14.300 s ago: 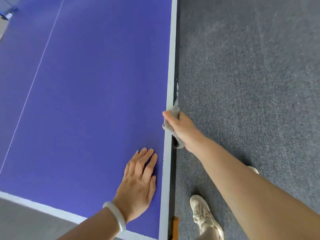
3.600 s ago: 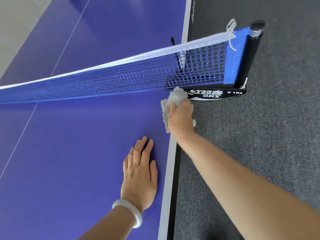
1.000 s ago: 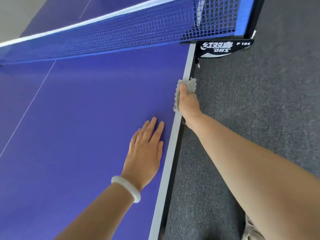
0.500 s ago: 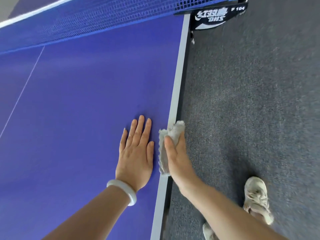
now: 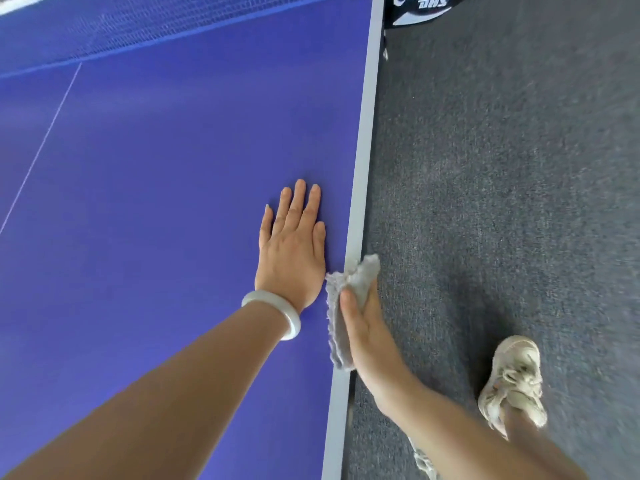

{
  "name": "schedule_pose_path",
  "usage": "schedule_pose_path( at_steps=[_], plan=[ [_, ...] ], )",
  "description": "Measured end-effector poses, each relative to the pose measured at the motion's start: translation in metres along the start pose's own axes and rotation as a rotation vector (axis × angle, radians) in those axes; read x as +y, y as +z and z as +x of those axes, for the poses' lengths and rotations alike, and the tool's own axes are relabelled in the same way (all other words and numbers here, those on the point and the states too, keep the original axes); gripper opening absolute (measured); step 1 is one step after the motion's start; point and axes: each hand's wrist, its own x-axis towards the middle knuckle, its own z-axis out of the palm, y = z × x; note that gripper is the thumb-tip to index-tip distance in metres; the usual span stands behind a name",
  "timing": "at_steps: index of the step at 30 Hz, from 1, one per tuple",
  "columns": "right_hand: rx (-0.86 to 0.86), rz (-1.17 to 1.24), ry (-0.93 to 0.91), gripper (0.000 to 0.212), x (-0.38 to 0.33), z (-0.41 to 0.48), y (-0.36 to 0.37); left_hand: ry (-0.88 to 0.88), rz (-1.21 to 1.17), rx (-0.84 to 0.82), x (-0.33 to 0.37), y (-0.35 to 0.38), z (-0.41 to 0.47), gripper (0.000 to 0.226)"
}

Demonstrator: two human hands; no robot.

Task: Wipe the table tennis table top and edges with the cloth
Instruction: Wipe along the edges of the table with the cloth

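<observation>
"Right hand (image 5: 367,327) has the cloth (image 5: 336,323) in a firm pinch. The thumb lies flat on top, and the other fingers curl down over the side, mostly hidden behind the fabric."

"Where is that cloth sitting?"

"Draped right over the white edge stripe (image 5: 363,133) of the worktop (image 5: 173,168). One grey flap lies on the purple surface just inside the stripe, and the other bunches up on the outer side, above the fingers."

"What about the left hand (image 5: 292,251)?"

"It's wide open, palm down, fingers straight and close together, planted on the purple just inside the stripe. It holds nothing. The heel of it is right beside the cloth's inner flap; I can't tell whether they touch."

"There's something on that wrist."

"A pale bangle (image 5: 277,313) — smooth and whitish, sitting just behind the hand, inside the stripe."

"And further up?"

"Follow the stripe to its far end and there's the blue net (image 5: 104,26) running off to the inside, blurred at the top of the shot. A black clamp (image 5: 419,8) with white lettering hangs on the outer side, cut off by the frame. A thin white centre line (image 5: 45,140) runs well inside the stripe."

"And outside it?"

"Dark grey carpet (image 5: 502,168) lies all along the outer side, and a pale laced shoe (image 5: 512,379) stands on it, well out from the stripe — nearer the camera than the cloth."
</observation>
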Motion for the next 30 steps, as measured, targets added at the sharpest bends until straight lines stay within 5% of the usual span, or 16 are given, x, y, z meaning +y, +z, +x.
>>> schedule_pose_path(
  at_steps=[4, 7, 10, 15, 18, 23, 30],
  plan=[
    [0.043, -0.047, 0.196, 0.044, -0.029, 0.063, -0.011, 0.004, -0.034, 0.016, -0.003, 0.000, 0.000, 0.052],
    [0.109, -0.025, 0.112, 0.055, -0.050, 0.109, -0.011, 0.018, -0.046, 0.031, -0.005, 0.001, 0.000, 0.051],
    [0.104, -0.062, -0.022, 0.051, -0.031, 0.079, -0.005, 0.021, -0.050, 0.039, -0.005, 0.002, 0.000, 0.052],
    [-0.033, 0.003, 0.035, 0.055, 0.018, -0.039, 0.006, 0.017, -0.028, 0.043, -0.003, 0.003, 0.000, 0.051],
    [-0.035, 0.037, 0.100, 0.040, 0.017, -0.025, 0.003, 0.019, -0.050, 0.046, -0.003, 0.002, 0.000, 0.050],
    [0.142, -0.019, 0.035, 0.045, -0.018, 0.057, 0.002, 0.018, -0.187, 0.099, -0.009, 0.000, -0.001, 0.045],
    [0.085, -0.009, 0.108, 0.052, 0.042, -0.021, 0.008, -0.014, -0.161, 0.179, 0.000, 0.000, -0.008, 0.042]
  ],
)
